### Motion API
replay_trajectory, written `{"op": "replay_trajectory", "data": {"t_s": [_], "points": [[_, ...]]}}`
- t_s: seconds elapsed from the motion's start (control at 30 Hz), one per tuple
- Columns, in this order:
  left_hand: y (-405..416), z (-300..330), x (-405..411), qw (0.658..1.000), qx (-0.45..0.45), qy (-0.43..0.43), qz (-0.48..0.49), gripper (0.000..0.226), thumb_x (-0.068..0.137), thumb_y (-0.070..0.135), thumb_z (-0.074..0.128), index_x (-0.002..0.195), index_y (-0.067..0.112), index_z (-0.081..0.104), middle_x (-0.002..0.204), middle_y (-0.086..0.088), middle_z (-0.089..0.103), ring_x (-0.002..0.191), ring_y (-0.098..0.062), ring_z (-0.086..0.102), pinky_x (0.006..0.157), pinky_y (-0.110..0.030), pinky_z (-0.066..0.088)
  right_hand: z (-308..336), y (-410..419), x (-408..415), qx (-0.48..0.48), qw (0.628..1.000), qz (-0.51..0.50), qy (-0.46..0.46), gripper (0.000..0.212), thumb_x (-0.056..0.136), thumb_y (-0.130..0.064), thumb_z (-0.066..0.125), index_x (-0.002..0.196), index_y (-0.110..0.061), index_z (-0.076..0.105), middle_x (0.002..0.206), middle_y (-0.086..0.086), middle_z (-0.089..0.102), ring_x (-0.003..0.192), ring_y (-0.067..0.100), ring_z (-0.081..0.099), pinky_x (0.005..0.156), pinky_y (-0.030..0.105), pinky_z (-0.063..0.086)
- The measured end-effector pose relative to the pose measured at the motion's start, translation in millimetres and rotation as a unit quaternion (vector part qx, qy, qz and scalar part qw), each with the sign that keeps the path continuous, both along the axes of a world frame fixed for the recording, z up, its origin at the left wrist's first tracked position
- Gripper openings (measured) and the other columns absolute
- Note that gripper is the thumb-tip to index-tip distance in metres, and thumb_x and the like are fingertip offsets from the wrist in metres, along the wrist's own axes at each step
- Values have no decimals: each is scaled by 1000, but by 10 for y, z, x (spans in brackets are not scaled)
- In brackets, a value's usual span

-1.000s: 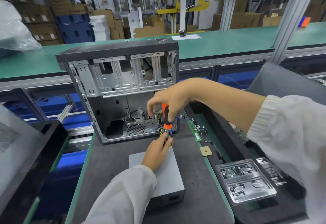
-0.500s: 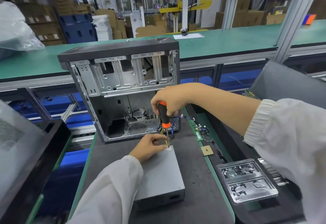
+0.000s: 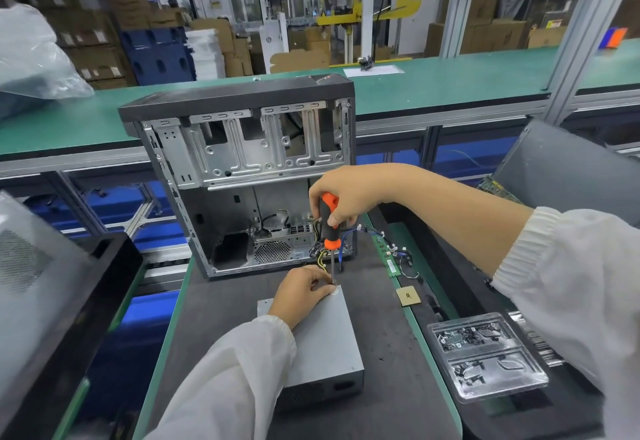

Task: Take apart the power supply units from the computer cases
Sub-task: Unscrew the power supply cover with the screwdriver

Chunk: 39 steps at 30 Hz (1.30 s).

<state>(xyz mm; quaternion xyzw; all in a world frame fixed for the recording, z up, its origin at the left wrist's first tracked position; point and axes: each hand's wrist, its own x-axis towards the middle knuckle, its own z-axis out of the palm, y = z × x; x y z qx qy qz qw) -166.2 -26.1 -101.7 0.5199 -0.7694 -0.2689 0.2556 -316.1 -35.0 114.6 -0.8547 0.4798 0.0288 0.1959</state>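
- Near edge of the work mat [image 3: 214, 304]: the grey power supply unit [image 3: 325, 342] lies flat, already out of its case, so its top face is open to the tool.
- Near right corner: a clear plastic tray [image 3: 486, 358] holds loose screws, within reach for dropping fasteners.
- On the unit's far corner: my left hand [image 3: 304, 289] rests with fingertips pinching at the screwdriver's tip, probably steadying it on a screw; the screw itself is hidden.
- Above it: my right hand [image 3: 343, 197] grips the orange-and-black screwdriver [image 3: 327, 228] upright, so that turning force runs straight down.
- Right edge of the mat: a square processor chip [image 3: 408, 296] and a green memory stick [image 3: 388, 254] lie set aside.
- Far edge: the opened computer case [image 3: 249, 169] stands upright, its cables spilling toward the unit.
- No brand or label is legible.
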Motion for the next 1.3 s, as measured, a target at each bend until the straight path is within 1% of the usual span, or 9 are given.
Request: {"op": "replay_trajectory", "data": {"t_s": [0.37, 0.53, 0.6, 0.67, 0.77, 0.93, 1.07, 1.2, 1.3], "points": [[-18, 28, -43, 979, -93, -181, -24, 13, 95, 32, 55, 99, 21, 61, 102, 7, 61, 93, -14, 57, 73, -26, 40, 31, 17, -100, -30, 999, -32, 8, 19, 91, -12, 61, 110, -11, 60, 91, -3, 52, 59, 9, 59, 51, 19, 49], [4, 57, 12, 986, 57, 95, 122, 18, 99, 14, 45, 81, 15, 44, 66, 3, 47, 59, -14, 40, 57, -26, 34, 36, 48, -137, -42, 996, -57, -56, 19, 85, -19, 67, 101, -12, 61, 89, 4, 65, 70, 20, 69, 52, 20, 51], [16, 125, 1, 910, 180, 323, 188, 22, 98, 6, 40, 77, 12, 42, 66, -5, 44, 56, -16, 39, 54, -28, 34, -28, 67, -124, -40, 993, -71, -89, 27, 81, -25, 71, 101, -11, 61, 89, 7, 67, 69, 20, 66, 56, 26, 52], [61, 218, -7, 775, 293, 520, 207, 24, 96, -2, 37, 76, 8, 45, 65, -8, 46, 54, -17, 43, 45, -24, 36, -137, 93, -106, -42, 987, -91, -127, 30, 79, -29, 73, 101, -11, 61, 92, 8, 67, 70, 18, 60, 64, 32, 53], [211, 229, 30, 689, 367, 590, 205, 25, 93, -2, 32, 76, 3, 50, 59, -8, 48, 49, -17, 45, 38, -20, 33, -352, 152, -63, -38, 965, -140, -220, 27, 84, -34, 69, 97, -12, 59, 90, 6, 64, 74, 16, 56, 71, 35, 51], [465, 142, 6, 838, 300, 418, 183, 22, 94, 8, 42, 75, 9, 52, 49, 6, 31, 39, -9, 23, 38, -18, 15, -707, 345, 105, -45, 911, -200, -359, 34, 93, -46, 54, 86, -14, 48, 79, 0, 67, 47, 8, 58, 50, 24, 45], [697, 74, -2, 939, 170, 286, 91, 31, 103, 18, 40, 81, 14, 62, 53, 13, 40, 45, -1, 35, 45, -12, 28, -776, 544, 152, -24, 897, -209, -389, 34, 94, -47, 53, 92, -15, 42, 83, 9, 67, 45, 23, 66, 41, 25, 49], [846, 34, 45, 971, 111, 212, 15, 25, 101, 17, 47, 90, 18, 70, 80, -5, 64, 69, -4, 51, 67, -16, 39, -739, 771, 38, -14, 910, -207, -360, 35, 88, -33, 67, 100, -7, 46, 74, 7, 67, 53, 15, 67, 52, 27, 54], [971, -57, 53, 983, 106, 147, -33, 22, 97, 17, 53, 102, 28, 73, 64, 11, 57, 61, -11, 47, 62, -21, 38, -770, 953, 20, -22, 904, -212, -371, 35, 89, -30, 67, 102, -5, 47, 85, 16, 62, 54, 11, 63, 55, 25, 54]]}}
